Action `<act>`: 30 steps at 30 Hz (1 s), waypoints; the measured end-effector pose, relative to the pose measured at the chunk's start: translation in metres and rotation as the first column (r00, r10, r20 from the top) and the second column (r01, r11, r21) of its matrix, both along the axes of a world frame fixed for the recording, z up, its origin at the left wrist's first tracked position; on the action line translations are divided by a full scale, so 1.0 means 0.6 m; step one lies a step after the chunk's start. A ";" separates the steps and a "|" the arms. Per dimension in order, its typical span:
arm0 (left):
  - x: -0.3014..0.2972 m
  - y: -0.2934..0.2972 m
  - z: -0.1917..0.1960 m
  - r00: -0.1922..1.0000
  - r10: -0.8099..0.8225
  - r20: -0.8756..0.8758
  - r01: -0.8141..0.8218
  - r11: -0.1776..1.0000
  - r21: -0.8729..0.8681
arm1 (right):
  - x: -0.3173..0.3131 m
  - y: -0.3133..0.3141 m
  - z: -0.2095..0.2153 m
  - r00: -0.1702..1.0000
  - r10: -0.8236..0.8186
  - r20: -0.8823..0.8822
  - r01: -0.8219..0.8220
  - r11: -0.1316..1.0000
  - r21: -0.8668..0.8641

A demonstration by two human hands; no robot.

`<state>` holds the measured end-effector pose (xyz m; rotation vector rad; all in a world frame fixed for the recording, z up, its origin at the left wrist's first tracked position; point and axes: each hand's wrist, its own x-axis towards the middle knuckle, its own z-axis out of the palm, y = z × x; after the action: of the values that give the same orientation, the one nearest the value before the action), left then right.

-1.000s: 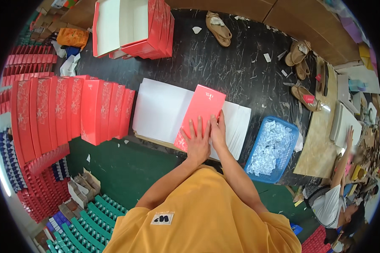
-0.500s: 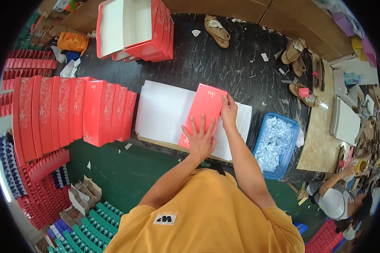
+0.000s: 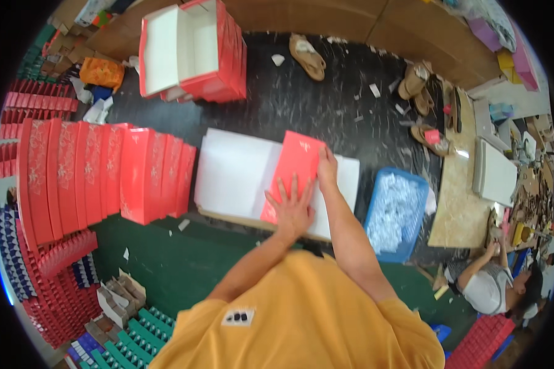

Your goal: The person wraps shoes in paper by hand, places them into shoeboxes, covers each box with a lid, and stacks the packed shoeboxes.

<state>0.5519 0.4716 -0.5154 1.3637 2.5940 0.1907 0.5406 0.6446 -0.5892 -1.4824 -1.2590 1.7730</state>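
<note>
Biggest first: the dark, marbled surface point(image 3: 338, 117) spans the scene, littered with paper scraps. Along its left end, tall red boxes point(image 3: 74, 178) stand packed side by side, probably lined up that way so each props its neighbour and saves room. Up at the far side, a stack of open red cartons point(image 3: 163, 52) shows its white insides. Dead centre, the white sheets point(image 3: 234, 172) lie flat, likely a clean bed under the work. Over on the right sits the blue basket point(image 3: 381, 257), within easy reach. And here's the red box point(image 3: 298, 161), lying slantwise on the sheets, right in front of the person! The hands are apart: the left hand point(image 3: 293, 210) spreads its fingers flat across the near end, seemingly to steady it; the right hand point(image 3: 327, 169) curves along the upper right edge, though whether it's clamped there, I can't tell. Smallest of all, silvery packets point(image 3: 394, 212) fill the basket.
</note>
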 end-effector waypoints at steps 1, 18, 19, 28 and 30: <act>0.004 -0.024 0.007 1.000 0.020 -0.003 -0.020 1.000 -0.010 | -0.007 -0.010 0.001 0.999 0.045 -0.027 -0.044 0.997 0.059; -0.467 -0.469 0.411 0.820 0.565 -0.095 -0.561 0.825 0.064 | 0.225 -0.143 0.046 0.281 0.402 0.872 -0.956 0.038 0.290; -0.474 -0.462 0.396 0.810 0.544 -0.216 -0.554 0.832 0.019 | 0.230 -0.134 0.045 0.272 0.364 0.891 -0.962 0.093 0.256; -0.341 -0.248 -0.013 0.991 0.092 0.097 -0.098 0.993 0.059 | 0.149 0.018 0.020 0.398 0.338 0.853 -0.917 0.174 0.359; -0.336 -0.290 -0.108 0.989 0.105 0.106 -0.108 0.994 0.018 | -0.039 0.147 0.046 0.688 0.261 0.677 -0.725 0.283 0.627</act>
<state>0.3501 0.2977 -0.5802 1.1893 2.5855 0.3023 0.5171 0.7329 -0.5614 -0.8373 -2.6318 0.6380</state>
